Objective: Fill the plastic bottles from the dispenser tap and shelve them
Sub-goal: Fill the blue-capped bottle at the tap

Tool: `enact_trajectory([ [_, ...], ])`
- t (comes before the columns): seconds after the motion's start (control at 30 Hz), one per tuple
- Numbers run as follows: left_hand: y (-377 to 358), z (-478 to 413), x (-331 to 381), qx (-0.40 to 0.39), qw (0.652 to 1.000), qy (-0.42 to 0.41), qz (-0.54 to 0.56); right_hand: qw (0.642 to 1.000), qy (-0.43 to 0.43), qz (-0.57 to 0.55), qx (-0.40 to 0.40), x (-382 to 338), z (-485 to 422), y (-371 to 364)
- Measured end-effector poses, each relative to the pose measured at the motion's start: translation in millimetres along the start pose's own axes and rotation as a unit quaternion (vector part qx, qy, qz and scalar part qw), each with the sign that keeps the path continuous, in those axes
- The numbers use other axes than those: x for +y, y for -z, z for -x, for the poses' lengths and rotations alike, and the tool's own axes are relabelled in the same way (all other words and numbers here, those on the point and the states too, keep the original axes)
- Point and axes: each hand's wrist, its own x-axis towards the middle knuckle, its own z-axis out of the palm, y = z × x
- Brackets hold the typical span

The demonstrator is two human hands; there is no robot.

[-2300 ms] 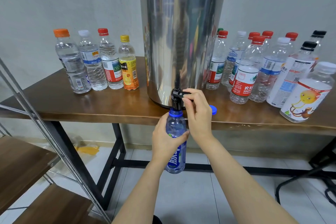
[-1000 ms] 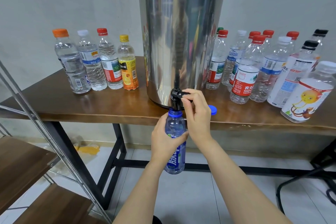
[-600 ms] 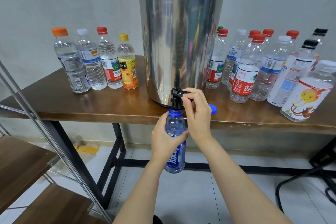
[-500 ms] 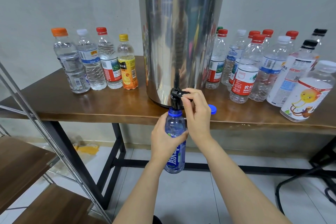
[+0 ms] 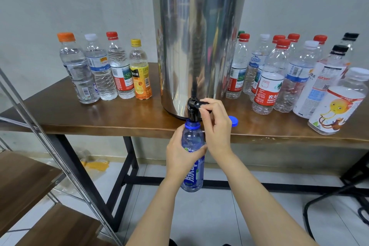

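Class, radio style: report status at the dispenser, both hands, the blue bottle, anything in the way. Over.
Left hand grips blue bottle, mouth under tap. Right hand pinches its lever. Blue cap loose on table; nothing blocking.

My left hand [image 5: 180, 158] grips the blue bottle [image 5: 193, 138] around its middle, holding it upright with its open mouth right under the black tap [image 5: 192, 111] at the foot of the steel dispenser [image 5: 199, 46], while my right hand [image 5: 216, 126] pinches the tap's lever between thumb and fingers. A blue cap [image 5: 234, 121] lies on the wooden table [image 5: 99, 118] just beside my right hand. Four capped bottles [image 5: 103, 70] stand in a row left of the dispenser, a larger crowd of bottles [image 5: 289, 74] stands to its right, and a wooden shelf [image 5: 24, 181] sits low on my left.
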Motion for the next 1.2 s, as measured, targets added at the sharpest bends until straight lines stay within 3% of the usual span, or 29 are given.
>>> enact_trajectory([
  [1.2, 0.2, -0.2, 3.1, 0.001, 1.000, 0.007, -0.023, 1.000, 0.005, -0.004, 0.006, 3.0, -0.1, -1.3],
])
